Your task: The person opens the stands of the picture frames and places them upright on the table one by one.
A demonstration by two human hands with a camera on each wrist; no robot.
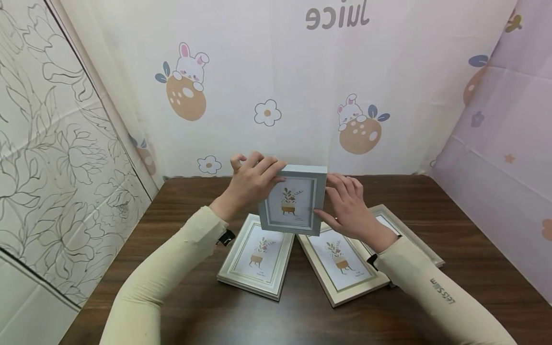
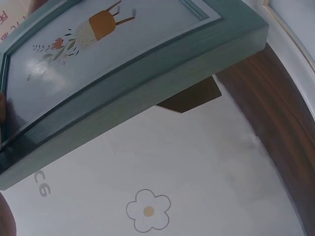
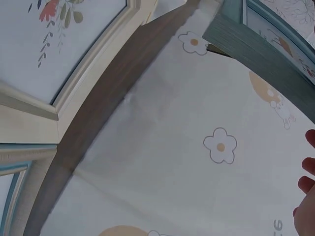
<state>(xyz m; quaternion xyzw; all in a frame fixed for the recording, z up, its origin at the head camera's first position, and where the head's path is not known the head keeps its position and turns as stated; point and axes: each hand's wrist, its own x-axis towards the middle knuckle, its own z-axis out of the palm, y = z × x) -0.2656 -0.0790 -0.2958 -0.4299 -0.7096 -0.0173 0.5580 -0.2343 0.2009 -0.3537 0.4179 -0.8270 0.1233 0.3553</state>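
Observation:
A grey-green picture frame (image 1: 321, 201) is held up in the head view, its plant print facing me. My left hand (image 1: 254, 179) pinches its upper left corner, with a fingertip over the front border. At its right side is my right hand (image 1: 347, 206), thumb tip overlapping the front border. The other right fingers (image 3: 307, 167) show beyond the frame's edge, apart from it, in the right wrist view. A brown stand (image 2: 194, 96) juts from behind the frame. Below lie a white picture frame (image 1: 230, 275) on the left and a cream picture frame (image 1: 338, 297) on the right.
Another pale frame (image 1: 409, 235) lies partly hidden under my right forearm. The frames lie on a dark wood table (image 1: 172, 306). Behind it hangs a white cloth (image 1: 267, 62) printed with rabbits and flowers; a flower-patterned panel (image 1: 56, 143) stands at the left.

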